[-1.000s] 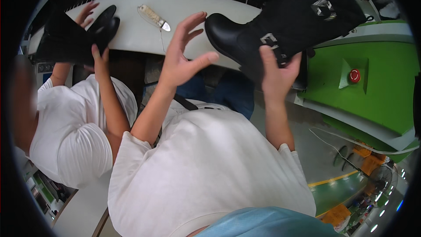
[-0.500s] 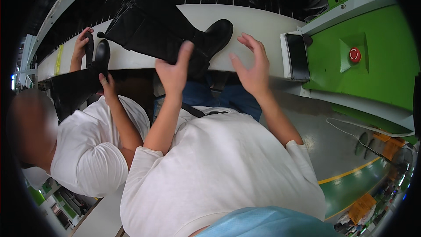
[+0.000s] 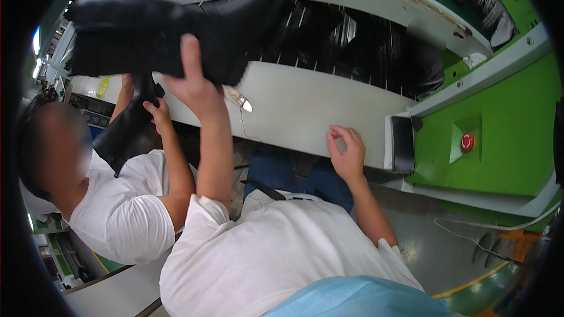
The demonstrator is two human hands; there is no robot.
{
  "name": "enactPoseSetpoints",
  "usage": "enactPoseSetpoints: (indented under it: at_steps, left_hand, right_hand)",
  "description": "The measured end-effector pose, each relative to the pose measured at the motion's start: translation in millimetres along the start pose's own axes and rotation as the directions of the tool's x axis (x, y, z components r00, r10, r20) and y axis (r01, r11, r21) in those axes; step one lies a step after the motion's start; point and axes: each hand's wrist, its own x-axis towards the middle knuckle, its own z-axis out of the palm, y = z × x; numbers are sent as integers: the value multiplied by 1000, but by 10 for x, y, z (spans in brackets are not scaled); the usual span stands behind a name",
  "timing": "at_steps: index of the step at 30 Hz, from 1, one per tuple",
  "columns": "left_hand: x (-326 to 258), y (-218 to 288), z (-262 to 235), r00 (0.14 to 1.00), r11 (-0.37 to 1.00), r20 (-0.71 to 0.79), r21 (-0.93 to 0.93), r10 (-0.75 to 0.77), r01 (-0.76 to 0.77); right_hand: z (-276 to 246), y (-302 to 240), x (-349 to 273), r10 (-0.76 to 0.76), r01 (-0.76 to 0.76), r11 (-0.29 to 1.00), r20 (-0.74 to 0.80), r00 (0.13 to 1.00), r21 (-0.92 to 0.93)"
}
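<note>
My left hand (image 3: 198, 89) grips a tall black boot (image 3: 176, 26) around its side, the thumb lying along the shaft. The boot is raised above the white bench (image 3: 305, 97), lying sideways with its toe to the upper right. My right hand (image 3: 348, 154) hovers at the bench's near edge, fingers loosely bent and nothing seen in them. Near my left wrist, a small pale-tipped object (image 3: 247, 105) with a thin cord lies on the bench. On the left, a co-worker's hands (image 3: 157, 111) hold another black boot (image 3: 126, 123).
Behind the bench runs a rack or conveyor (image 3: 329, 35) filled with dark items. At the right stands a green machine panel (image 3: 499, 135) with a red emergency stop button (image 3: 467, 142). A dark box (image 3: 402, 144) sits at the bench's right end.
The boot has gone from lying on the bench to being held up at the upper left by my left hand. My right hand's fingers are more bent. The view has shifted.
</note>
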Motion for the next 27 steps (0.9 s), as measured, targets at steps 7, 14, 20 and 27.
enactPoseSetpoints:
  at_steps: [7,14,20,27]
  left_hand:
    - [2496,-216,775,791,741,228,278,567,-611]
    - [5051,-1410,3,808,249,589,782,2,-571]
    - [4842,-1902,-751,868,463,490,789,-79,-403]
    - [3962,-1727,-317,884,344,432,814,181,-468]
  right_hand:
    - [88,-42,37,-49,47,998,-41,998,-38]
    - [131,-108,114,8,-10,994,-25,1000,-113]
    - [283,-181,875,45,-55,990,82,996,133]
    - [1335,435,2843,-71,79,994,111,991,-71]
